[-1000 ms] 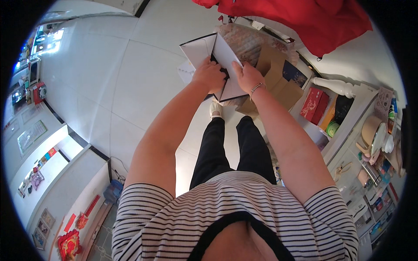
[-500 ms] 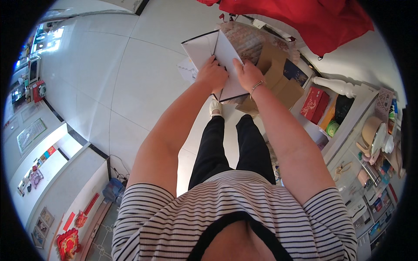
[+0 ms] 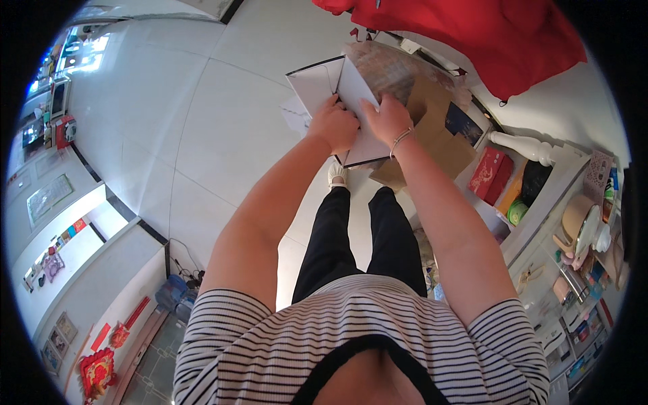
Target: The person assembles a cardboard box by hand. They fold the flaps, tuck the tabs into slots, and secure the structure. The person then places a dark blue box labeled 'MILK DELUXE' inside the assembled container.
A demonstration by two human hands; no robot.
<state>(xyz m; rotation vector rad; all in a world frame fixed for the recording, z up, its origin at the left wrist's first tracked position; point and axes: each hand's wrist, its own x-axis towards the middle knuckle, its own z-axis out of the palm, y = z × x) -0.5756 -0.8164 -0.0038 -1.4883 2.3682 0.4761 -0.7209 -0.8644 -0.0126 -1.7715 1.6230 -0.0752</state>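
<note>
A white folding box (image 3: 314, 84) with thin dark edges is spread into a V in front of me, its white inner faces turned up. My left hand (image 3: 335, 125) reaches into the fold with curled fingers and grips there; its fingertips are partly hidden. On the right panel my right hand (image 3: 387, 120) is closed over the outer edge, thumb on the inner face and fingers behind. A white flap or sheet (image 3: 295, 115) sticks out beyond the box's left side. A bracelet circles my right wrist.
An open brown cardboard box (image 3: 439, 145) stands right of my hands, beside a quilted, lace-edged cover (image 3: 378, 67). Red cloth (image 3: 466, 34) hangs at the upper right. A cabinet with a red box (image 3: 491, 174) is at the right. Pale floor tiles (image 3: 223, 115) spread left.
My left hand's fingers have curled more at the fold. The folding box and both hands appear slightly lower and to the right, as does the whole scene around them.
</note>
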